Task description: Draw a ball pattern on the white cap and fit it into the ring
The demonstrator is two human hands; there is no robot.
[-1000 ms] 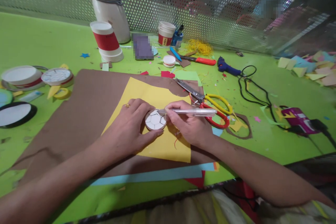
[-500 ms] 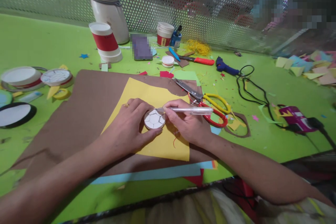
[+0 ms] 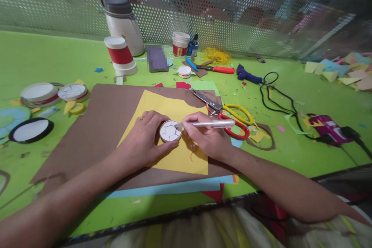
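Head view: the left hand [image 3: 145,141] presses down on a small round white disc with pencilled hexagon lines [image 3: 170,131], fingers curled around its rim, on a yellow paper sheet [image 3: 162,104] over brown card [image 3: 101,124]. The right hand [image 3: 203,135] grips a clear-barrelled pen [image 3: 212,123], its tip touching the disc's right edge. Red- and yellow-handled scissors [image 3: 232,118] lie just beside that hand.

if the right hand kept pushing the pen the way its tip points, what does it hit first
The right hand aims the pen leftward; its tip already meets the white disc. Past the disc, the left hand probably comes next.
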